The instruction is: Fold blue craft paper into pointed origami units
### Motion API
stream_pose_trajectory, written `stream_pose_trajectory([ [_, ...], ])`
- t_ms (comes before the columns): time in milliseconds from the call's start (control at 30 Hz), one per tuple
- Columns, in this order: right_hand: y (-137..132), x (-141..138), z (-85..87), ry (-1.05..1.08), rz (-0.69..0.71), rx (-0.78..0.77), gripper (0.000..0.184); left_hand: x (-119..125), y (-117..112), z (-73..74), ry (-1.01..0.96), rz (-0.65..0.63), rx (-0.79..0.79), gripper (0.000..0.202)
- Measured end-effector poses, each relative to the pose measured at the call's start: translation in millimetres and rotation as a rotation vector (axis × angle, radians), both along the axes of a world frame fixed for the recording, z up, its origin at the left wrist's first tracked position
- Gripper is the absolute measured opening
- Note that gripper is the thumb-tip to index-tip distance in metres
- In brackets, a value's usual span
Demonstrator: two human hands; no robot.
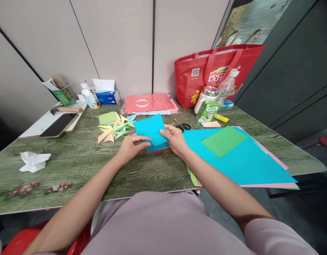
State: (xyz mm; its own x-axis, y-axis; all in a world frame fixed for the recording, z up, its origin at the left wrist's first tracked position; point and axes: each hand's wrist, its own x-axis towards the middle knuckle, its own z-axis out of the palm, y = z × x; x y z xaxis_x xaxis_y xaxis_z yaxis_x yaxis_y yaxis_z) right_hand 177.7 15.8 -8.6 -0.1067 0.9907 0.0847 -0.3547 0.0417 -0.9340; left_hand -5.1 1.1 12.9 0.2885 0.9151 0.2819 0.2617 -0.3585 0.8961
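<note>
A small blue sheet of paper (150, 128) is held up over the table between my two hands. My right hand (175, 139) pinches its right edge, thumb on top. At its lower left edge, my left hand (133, 147) has thumb and fingers closed on the paper. Beneath it lie more small sheets, a blue one over a red one (158, 152), partly covered. Several folded paper pieces (114, 130) in pastel colours are piled beyond my left hand. Black-handled scissors (182, 125) lie just past my right hand.
Large coloured sheets (259, 166) with a green square (224, 141) on top lie at the right. A red bag (191, 81), a drink carton (208, 111) and a jar stand behind. At left are a phone (59, 124), a hammer (67, 109) and a crumpled tissue (34, 161).
</note>
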Motion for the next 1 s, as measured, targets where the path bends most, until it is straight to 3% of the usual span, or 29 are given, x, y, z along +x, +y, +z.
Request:
stream_pose_trajectory([
  [167,-2.0,-1.3,0.3,-0.009,0.078,0.051,0.05,2.9,0.0,-1.3,-0.299,0.04,-0.065,0.085],
  [300,-2.7,-2.1,-0.7,-0.008,0.101,0.081,0.047,3.2,3.0,-4.3,-0.423,0.053,-0.11,0.104],
  [533,-3.7,-4.0,-5.3,-0.118,0.098,0.143,0.048,4.2,4.4,-5.7,-0.411,0.087,-0.217,0.097],
  [767,-10.8,-10.1,0.9,-0.343,0.048,0.193,0.058,5.8,3.6,-8.5,-0.345,0.106,-0.153,0.062],
  [867,-13.8,-11.9,5.6,-0.483,-0.032,0.212,0.055,7.1,1.9,-8.6,-0.298,0.14,-0.196,0.051],
  [1000,-13.2,-12.2,5.7,-0.5,-0.055,0.186,0.053,7.7,-0.2,-9.2,-0.354,0.086,-0.261,0.038],
])
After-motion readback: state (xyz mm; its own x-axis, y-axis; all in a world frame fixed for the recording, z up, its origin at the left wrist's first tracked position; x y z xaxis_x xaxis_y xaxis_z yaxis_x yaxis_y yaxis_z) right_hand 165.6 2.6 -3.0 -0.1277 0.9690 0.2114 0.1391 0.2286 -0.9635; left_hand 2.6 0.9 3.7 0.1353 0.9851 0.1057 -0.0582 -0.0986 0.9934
